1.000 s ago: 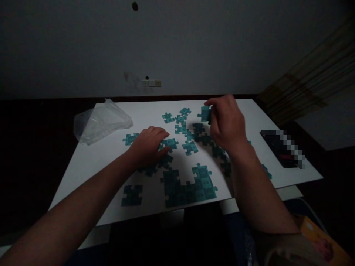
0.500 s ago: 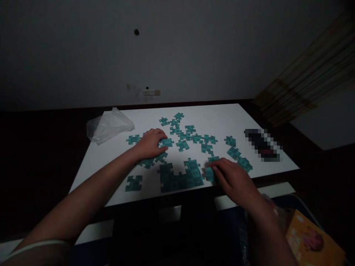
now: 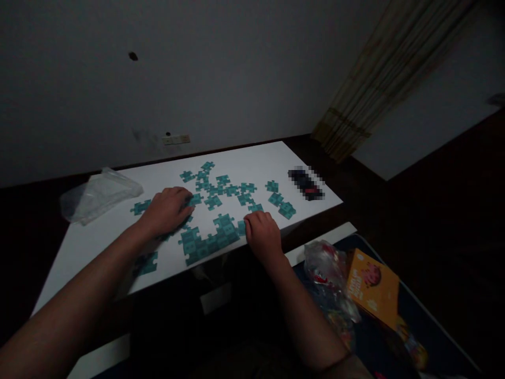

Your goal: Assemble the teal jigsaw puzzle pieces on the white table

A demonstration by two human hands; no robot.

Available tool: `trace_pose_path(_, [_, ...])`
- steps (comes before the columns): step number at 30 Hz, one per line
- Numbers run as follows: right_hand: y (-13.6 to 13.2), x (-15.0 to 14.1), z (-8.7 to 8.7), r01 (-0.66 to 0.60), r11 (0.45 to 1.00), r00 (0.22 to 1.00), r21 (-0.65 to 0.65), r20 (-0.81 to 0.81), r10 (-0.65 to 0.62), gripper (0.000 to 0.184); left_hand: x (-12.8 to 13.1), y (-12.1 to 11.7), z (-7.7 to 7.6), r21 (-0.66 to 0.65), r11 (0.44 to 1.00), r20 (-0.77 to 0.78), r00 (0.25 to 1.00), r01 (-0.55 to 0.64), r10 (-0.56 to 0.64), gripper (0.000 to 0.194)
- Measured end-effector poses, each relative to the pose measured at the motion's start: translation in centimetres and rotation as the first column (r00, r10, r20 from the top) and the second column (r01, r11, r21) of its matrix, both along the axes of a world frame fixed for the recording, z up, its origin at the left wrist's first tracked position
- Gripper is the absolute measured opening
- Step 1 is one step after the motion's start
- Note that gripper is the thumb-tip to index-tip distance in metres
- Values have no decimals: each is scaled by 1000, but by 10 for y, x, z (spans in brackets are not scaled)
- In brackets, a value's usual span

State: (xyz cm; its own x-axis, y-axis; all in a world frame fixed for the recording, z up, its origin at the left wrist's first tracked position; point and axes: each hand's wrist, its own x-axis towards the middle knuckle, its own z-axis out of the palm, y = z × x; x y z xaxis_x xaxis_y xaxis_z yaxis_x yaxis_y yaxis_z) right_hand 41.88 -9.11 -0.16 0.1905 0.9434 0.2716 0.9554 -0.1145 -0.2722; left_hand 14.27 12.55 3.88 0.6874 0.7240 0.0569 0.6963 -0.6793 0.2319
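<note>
On the white table (image 3: 252, 160), a joined section of teal jigsaw puzzle (image 3: 209, 242) lies near the front edge. My right hand (image 3: 263, 234) is closed at the section's right end, thumb and fingers on a puzzle piece (image 3: 242, 228) that it partly hides. Further left, my left hand (image 3: 168, 210) rests palm down over loose pieces, thumb apart from the fingers. One loose piece (image 3: 195, 199) shows by its fingertips. Several more teal pieces (image 3: 213, 202) are scattered beyond the section. A separate piece (image 3: 148, 263) lies below my left forearm, partly in shadow.
A clear plastic bag (image 3: 104, 195) lies at the table's left. A dark, pixel-blurred object (image 3: 306, 183) is near the right edge. Beside the table, an orange box (image 3: 374, 284) and a crinkled plastic package (image 3: 325, 263) sit on a dark blue surface.
The view has turned right, so the table appears further left and more of the orange box shows. My right hand has closed up more around the piece; my left hand stays over the loose pieces.
</note>
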Motion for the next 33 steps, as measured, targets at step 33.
trace_pose_path(33, [-49, -2, -46, -123, 978, 989, 169, -66, 135, 65, 2, -158, -46, 32, 996, -10, 997, -81, 82, 71])
